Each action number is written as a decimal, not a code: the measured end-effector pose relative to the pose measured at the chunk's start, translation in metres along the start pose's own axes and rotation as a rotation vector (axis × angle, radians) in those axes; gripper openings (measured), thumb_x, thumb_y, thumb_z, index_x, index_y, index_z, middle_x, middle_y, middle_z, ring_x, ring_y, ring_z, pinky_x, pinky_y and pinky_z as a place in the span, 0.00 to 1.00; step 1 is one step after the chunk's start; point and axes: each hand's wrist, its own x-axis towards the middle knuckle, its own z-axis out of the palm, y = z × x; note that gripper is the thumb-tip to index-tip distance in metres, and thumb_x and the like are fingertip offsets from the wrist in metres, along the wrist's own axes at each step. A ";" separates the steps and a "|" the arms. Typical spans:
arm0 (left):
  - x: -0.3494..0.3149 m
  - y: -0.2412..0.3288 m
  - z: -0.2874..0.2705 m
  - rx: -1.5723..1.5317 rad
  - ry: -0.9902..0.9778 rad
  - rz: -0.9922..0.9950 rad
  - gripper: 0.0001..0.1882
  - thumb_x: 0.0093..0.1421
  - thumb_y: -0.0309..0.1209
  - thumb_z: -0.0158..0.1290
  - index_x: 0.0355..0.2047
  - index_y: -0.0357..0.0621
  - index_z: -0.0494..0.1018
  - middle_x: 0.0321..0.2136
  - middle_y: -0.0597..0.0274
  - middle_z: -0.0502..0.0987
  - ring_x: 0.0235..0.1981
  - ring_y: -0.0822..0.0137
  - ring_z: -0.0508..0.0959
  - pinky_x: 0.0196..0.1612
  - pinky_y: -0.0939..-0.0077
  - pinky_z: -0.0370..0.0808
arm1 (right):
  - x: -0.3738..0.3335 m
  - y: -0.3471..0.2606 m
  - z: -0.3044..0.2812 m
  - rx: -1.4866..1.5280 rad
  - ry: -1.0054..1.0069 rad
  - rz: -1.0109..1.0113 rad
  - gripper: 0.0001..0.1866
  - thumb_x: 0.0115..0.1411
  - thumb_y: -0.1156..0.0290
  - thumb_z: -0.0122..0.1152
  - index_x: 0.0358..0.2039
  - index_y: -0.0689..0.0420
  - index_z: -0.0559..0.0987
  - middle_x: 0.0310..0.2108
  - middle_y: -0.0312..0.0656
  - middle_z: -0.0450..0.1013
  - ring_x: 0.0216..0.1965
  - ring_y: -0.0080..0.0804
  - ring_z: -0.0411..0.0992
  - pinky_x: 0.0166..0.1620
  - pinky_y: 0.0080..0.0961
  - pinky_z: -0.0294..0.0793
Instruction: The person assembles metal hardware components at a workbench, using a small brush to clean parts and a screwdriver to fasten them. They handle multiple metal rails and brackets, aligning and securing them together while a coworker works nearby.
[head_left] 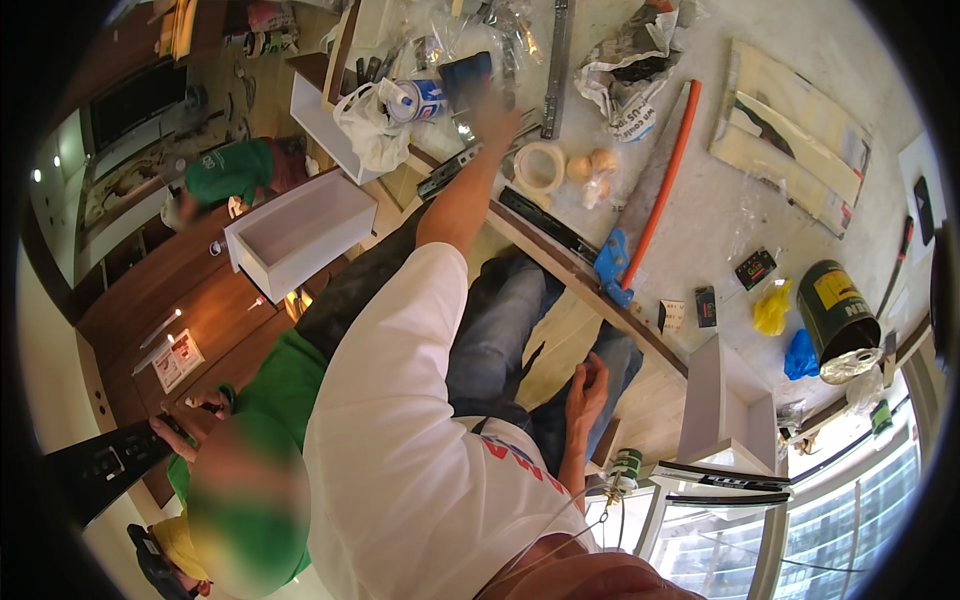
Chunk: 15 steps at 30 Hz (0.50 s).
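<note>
My left hand reaches over the worktop and is smeared by motion, so its fingers cannot be read. A dark blue flat item lies right beside it, partly behind the hand. Close by, a blue-and-white can rests next to a crumpled white plastic bag. A metal drawer slide lies under my left forearm, with a roll of masking tape to the right of the wrist. My right hand hangs by my knee, fingers loosely bent and slightly apart, with nothing visible in it.
A saw with a blue handle and an orange strip crosses the worktop. Farther right are a tipped black can, yellow bag and cardboard. White drawers stand at left. A co-worker in green is close on my left.
</note>
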 end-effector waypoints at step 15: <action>0.035 0.015 -0.061 -0.301 0.011 -0.111 0.15 0.51 0.34 0.65 0.30 0.40 0.70 0.25 0.51 0.77 0.29 0.50 0.79 0.37 0.59 0.75 | 0.002 0.007 0.005 0.018 0.030 0.005 0.15 0.65 0.69 0.58 0.50 0.61 0.77 0.34 0.44 0.76 0.33 0.33 0.74 0.40 0.29 0.74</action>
